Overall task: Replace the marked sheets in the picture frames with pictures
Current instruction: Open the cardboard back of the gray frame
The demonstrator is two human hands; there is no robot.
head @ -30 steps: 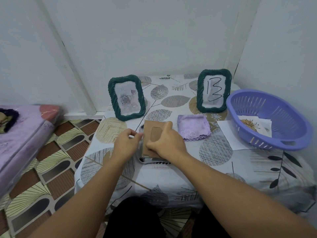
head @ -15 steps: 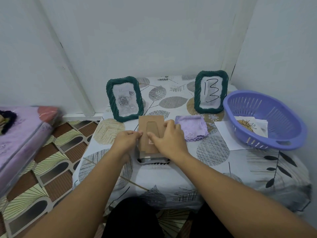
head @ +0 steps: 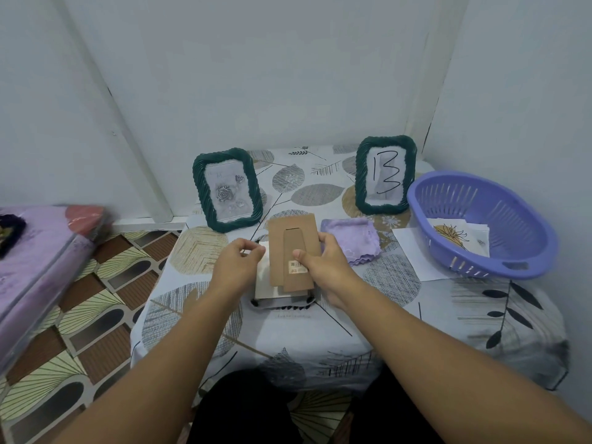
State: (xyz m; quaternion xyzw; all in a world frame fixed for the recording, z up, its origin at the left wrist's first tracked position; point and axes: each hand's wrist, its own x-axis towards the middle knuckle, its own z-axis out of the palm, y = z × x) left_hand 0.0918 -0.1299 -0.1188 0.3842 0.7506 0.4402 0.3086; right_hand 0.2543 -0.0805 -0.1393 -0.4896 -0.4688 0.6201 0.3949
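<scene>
Writing: the green frame [head: 385, 174] standing at upper right of the table [head: 416, 318] is showing a sheet marked "13" in black. The green frame [head: 226, 189] at upper left is showing a grey rose picture. A barcode sticker [head: 296, 266] is sitting on the stand of the cardboard backing [head: 290, 248]; its print is too small to read.

The backing is lying at centre frame over a third frame [head: 282, 299], which is lying face down on the table with only its lower edge showing. The right hand [head: 323, 267] is gripping the backing, thumb pressing on the stand beside the sticker, fingers curling round the right edge. A white sheet [head: 262, 274] is showing under the backing's left edge. The left hand [head: 237, 261] is sitting just left of the backing, fingers curled together and pinching at the sheet's upper corner; whether they are actually holding it cannot be told.

A purple cloth [head: 352, 238] is lying right of the backing. A purple basket [head: 480, 225] at right is holding pictures [head: 458, 235], one with a yellow flower, and is resting on a white paper [head: 413, 251].
</scene>
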